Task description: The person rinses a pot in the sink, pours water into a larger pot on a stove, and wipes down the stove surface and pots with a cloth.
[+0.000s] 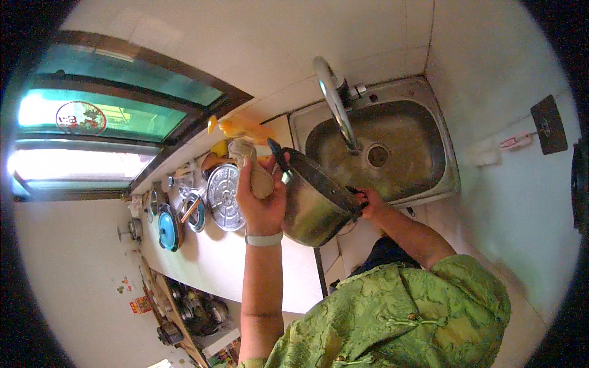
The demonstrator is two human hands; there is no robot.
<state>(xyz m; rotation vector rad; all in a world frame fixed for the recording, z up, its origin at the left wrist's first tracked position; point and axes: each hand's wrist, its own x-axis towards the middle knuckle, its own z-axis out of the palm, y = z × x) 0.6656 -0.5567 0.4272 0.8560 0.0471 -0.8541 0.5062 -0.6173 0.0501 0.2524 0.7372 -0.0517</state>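
A stainless steel pot (313,202) with two dark side handles is tilted beside the sink, its opening facing the basin. My right hand (372,202) is closed on the handle at the sink side. My left hand (263,198) is raised at the other end of the pot, with a beige cloth (260,180) in its grasp; its fingers are at the other handle, and whether they grip it too is hard to tell. Above the sink basin (409,184) arches a chrome faucet (336,106). The inside of the pot is mostly hidden.
Left of the pot, a perforated metal steamer plate (226,198) lies on the white counter (207,262). Further left are a blue-lidded pot (169,230) and a lidded bowl (195,216). Yellow items (244,129) stand at the window side. A pink clip (516,140) hangs on the right wall.
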